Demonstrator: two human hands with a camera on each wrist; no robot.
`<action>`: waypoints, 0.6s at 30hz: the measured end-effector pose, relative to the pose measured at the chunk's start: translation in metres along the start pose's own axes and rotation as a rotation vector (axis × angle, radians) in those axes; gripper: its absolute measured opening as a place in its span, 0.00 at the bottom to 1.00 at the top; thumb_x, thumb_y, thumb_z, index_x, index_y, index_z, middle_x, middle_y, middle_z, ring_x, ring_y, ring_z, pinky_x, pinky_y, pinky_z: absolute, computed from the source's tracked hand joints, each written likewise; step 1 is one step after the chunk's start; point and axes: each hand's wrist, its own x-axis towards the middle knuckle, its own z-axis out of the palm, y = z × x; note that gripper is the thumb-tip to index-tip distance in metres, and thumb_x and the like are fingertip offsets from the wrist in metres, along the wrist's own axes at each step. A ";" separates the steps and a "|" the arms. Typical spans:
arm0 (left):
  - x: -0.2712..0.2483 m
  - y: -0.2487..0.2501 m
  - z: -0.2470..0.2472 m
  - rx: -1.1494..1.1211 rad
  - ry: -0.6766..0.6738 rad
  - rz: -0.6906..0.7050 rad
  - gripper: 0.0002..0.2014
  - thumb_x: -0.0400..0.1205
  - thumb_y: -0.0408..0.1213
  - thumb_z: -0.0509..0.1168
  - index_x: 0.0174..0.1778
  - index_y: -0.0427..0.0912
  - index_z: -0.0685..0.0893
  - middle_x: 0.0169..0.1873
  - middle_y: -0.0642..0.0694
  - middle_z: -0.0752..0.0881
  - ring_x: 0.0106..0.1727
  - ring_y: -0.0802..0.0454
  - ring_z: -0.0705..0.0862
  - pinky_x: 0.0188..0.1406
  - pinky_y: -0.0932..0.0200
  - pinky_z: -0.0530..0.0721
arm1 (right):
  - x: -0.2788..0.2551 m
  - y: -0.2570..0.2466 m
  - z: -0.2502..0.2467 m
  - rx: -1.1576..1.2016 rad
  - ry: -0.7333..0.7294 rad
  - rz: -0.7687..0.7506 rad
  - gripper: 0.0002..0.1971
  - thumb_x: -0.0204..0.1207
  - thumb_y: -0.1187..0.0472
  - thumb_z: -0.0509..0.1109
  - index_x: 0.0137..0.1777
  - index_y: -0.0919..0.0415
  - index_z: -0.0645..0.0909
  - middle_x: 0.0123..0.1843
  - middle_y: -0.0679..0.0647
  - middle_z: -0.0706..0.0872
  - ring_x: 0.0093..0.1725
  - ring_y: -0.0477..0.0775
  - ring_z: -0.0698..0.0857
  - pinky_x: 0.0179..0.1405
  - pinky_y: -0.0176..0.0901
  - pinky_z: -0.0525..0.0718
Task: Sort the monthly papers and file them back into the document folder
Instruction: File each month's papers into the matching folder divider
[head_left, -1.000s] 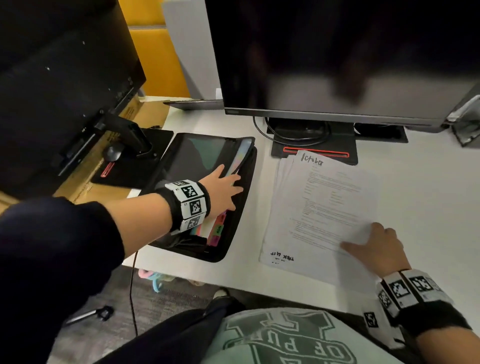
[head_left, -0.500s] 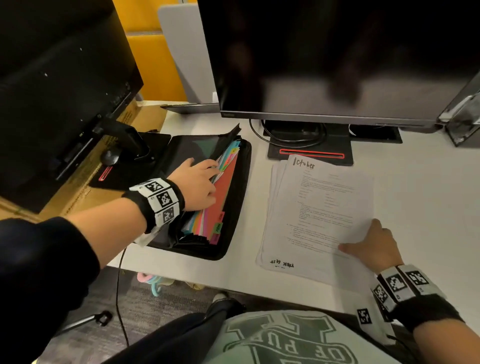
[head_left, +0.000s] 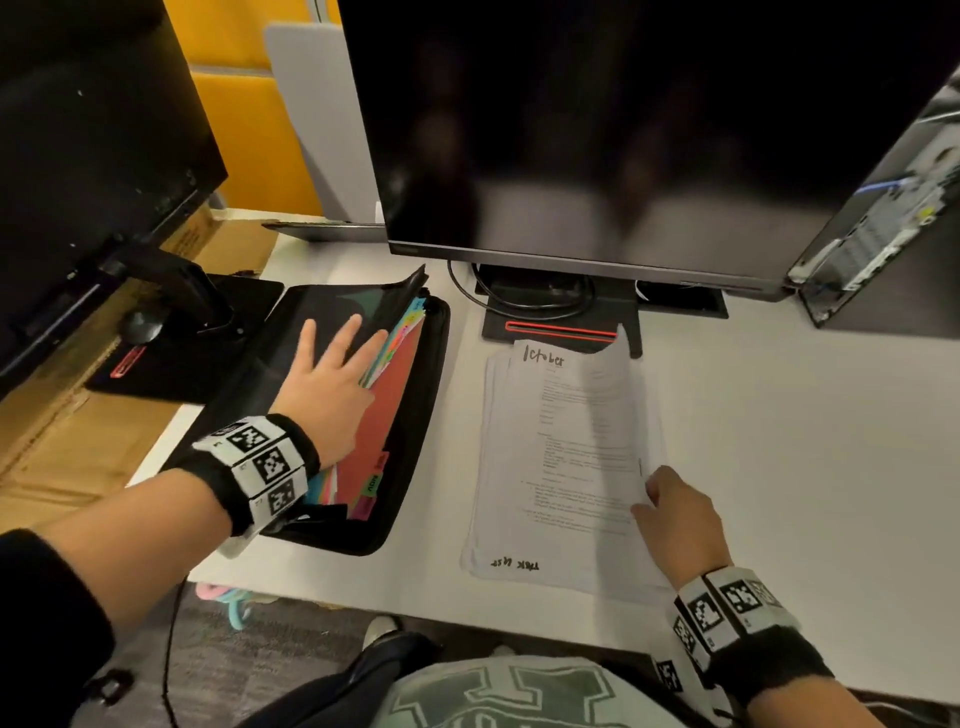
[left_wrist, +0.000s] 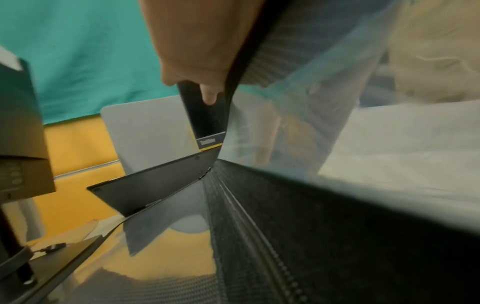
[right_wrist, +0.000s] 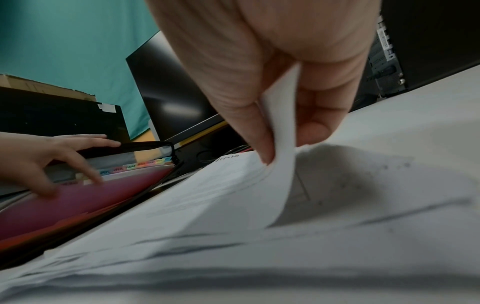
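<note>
Black folder (head_left: 415, 447) open flat on white desk (head_left: 779, 467), left of paper stack (head_left: 561, 467), near but apart from it. Inside, coloured dividers (head_left: 400, 410) fanned out, red one uppermost, small tabs along right and near edges, one reading NOV. Dark flap (head_left: 400, 291) of folder raised at far edge.

Left hand (head_left: 327, 384) laid on folder, fingers straight and spread; upper fingers on dark flap, thumb and a lower finger tucked in among dividers, as seen from right wrist view (right_wrist: 52, 160). Nothing clenched. In left wrist view, one fingertip (left_wrist: 209, 96) pressed against dark flap; the rest blurred.

Right hand (head_left: 680, 519) at near right edge of stack, thumb and fingers pinching edge of top sheet (head_left: 587, 415). From right wrist view, that sheet's edge (right_wrist: 283, 148) curled up between thumb and forefinger, lifted clear of sheets beneath. Handwritten "October" at sheet's far end; more handwriting, upside down, at stack's near edge.

Behind stack, monitor (head_left: 597, 130) on stand (head_left: 561, 322) with red stripe, cable looped beside it. Second monitor (head_left: 93, 156) at left, its base touching folder's left side. Computer case (head_left: 883, 223) at far right. Black wristbands with printed square markers on both wrists.
</note>
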 end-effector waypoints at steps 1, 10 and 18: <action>-0.001 -0.001 0.000 -0.044 -0.008 -0.042 0.26 0.76 0.47 0.64 0.72 0.64 0.72 0.81 0.44 0.34 0.80 0.33 0.30 0.73 0.26 0.34 | -0.002 0.000 -0.001 0.013 -0.014 -0.010 0.02 0.80 0.66 0.62 0.47 0.60 0.71 0.40 0.50 0.79 0.34 0.46 0.77 0.25 0.34 0.71; -0.010 -0.003 0.004 -0.551 -0.144 -0.215 0.29 0.75 0.38 0.63 0.74 0.60 0.72 0.60 0.47 0.77 0.54 0.44 0.83 0.50 0.54 0.84 | 0.006 0.000 0.009 -0.120 0.009 -0.029 0.16 0.78 0.52 0.67 0.59 0.62 0.77 0.61 0.60 0.74 0.61 0.58 0.71 0.64 0.44 0.69; -0.002 -0.003 0.010 -0.601 -0.122 -0.245 0.29 0.74 0.35 0.65 0.73 0.59 0.74 0.56 0.48 0.78 0.53 0.45 0.83 0.45 0.57 0.81 | 0.013 -0.012 0.013 -0.329 -0.015 -0.064 0.14 0.81 0.56 0.61 0.63 0.61 0.72 0.60 0.56 0.81 0.61 0.55 0.76 0.56 0.40 0.77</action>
